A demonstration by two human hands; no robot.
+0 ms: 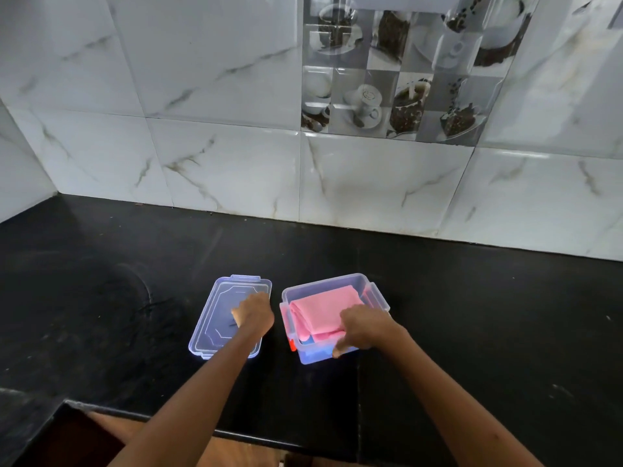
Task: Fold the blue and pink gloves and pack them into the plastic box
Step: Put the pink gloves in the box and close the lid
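Observation:
A clear plastic box stands on the black counter. Inside it a folded pink glove lies on top, and a strip of the blue glove shows beneath it at the near end. My right hand rests on the near right part of the box, its fingers pointing down onto the near rim and the pink glove's edge. The clear lid lies flat on the counter just left of the box. My left hand is on the lid's right side, fingers curled against it.
The black counter runs back to a marble-tiled wall. A faint ring-shaped mark shows on the counter left of the lid. The counter's front edge is near me, with a step at the lower left.

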